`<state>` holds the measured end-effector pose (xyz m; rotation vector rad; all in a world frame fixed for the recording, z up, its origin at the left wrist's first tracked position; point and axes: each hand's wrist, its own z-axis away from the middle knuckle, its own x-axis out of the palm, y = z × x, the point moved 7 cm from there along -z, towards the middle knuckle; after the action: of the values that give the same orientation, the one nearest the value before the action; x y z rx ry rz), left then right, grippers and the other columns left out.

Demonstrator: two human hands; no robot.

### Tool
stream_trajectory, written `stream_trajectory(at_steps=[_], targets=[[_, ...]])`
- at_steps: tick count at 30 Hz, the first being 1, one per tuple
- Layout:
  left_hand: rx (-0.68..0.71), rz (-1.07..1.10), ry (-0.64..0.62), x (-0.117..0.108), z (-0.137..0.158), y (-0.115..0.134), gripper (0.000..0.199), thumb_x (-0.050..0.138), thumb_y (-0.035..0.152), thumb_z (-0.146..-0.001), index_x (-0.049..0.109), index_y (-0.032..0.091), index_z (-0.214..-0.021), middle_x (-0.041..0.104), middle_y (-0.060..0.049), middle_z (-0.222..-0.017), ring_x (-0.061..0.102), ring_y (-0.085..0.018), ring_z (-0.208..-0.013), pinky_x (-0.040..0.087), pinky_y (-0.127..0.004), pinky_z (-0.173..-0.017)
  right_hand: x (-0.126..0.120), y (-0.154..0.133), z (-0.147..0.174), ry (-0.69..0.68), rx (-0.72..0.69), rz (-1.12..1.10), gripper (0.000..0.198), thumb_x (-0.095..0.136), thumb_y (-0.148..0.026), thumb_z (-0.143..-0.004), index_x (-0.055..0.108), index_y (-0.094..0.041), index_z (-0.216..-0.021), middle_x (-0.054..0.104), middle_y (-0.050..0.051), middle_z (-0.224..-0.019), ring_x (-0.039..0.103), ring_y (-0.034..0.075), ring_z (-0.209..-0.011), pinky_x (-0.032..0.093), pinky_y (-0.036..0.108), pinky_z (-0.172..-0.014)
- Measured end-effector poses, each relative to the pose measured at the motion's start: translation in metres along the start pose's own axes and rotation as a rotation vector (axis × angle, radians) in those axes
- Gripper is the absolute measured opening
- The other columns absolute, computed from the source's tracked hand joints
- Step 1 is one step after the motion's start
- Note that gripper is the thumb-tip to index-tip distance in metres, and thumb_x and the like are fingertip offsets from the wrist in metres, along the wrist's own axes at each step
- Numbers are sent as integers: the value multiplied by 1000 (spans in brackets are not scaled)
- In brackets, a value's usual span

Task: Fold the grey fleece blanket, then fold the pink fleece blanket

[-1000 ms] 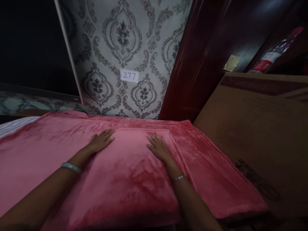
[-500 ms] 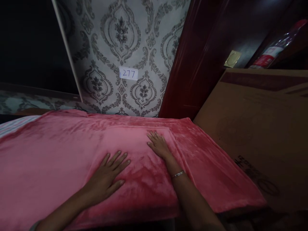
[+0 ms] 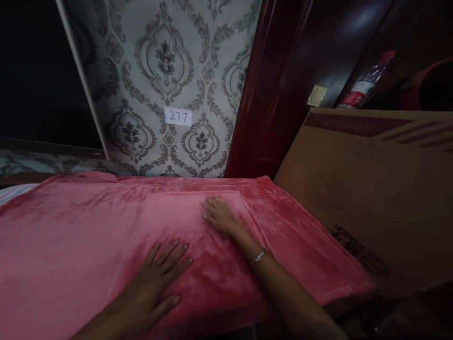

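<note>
A plush pink blanket [image 3: 85, 245] is spread over a flat surface. On its middle lies a smaller folded pink piece of the same plush fabric [image 3: 173, 208]. Palm down, my left hand [image 3: 152, 281] rests on the near left part of the folded piece, fingers spread. My right hand [image 3: 219, 215] lies flat near its far right corner and is slightly blurred. A silver bracelet [image 3: 259, 256] circles my right wrist. Neither hand grips anything.
A large cardboard box [image 3: 382, 189] stands against the right side. Behind it are a plastic bottle [image 3: 359, 89] and a dark red door frame [image 3: 247, 118]. A dark screen [image 3: 38, 75] hangs at left, and a paper marked 277 [image 3: 178, 116] is on the patterned wall.
My right hand has slid a little to the left across the fabric. My left hand sits slightly nearer to me. The camera view has turned to the right.
</note>
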<state>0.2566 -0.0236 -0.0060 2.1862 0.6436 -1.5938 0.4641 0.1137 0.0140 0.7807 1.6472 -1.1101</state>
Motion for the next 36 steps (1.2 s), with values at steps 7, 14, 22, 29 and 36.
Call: stream_trajectory(at_steps=[7,14,22,29,36], targets=[[18,-76,4,12,6,1,75,49,54,-92,17,40,-158,30,-1,-162,25,-32,-151,19,-61,-123,22,-27,-24,-93,-163,54,63,37,-60,-101,28,-33,-157,16,2,-168,10,28,-155,7,63,-121],[92,-306,203,31,10,-3,81,50,70,-82,34,38,-154,38,-1,-159,14,-34,-154,-1,-61,-125,18,-5,-43,-32,-67,46,60,36,-56,-103,29,-32,-158,20,2,-167,10,27,-154,3,60,-122],[250,-538,431,18,-2,-3,54,62,41,-88,53,42,-141,44,5,-156,11,-30,-155,-2,-55,-126,17,-4,-50,-93,-45,19,62,33,-56,-102,25,-30,-159,16,5,-168,8,27,-155,4,58,-121],[234,-455,471,16,-1,-5,54,58,48,-90,53,40,-142,60,4,-142,15,-25,-154,-6,-47,-126,-18,41,-27,-115,185,62,63,37,-51,-100,31,-25,-158,16,8,-168,7,30,-155,0,61,-120],[281,-95,165,26,-78,39,72,51,61,-90,31,38,-155,39,-4,-159,34,-29,-147,16,-55,-124,-32,77,6,-76,264,52,65,39,-54,-99,29,-29,-158,12,6,-169,5,32,-155,2,60,-120]])
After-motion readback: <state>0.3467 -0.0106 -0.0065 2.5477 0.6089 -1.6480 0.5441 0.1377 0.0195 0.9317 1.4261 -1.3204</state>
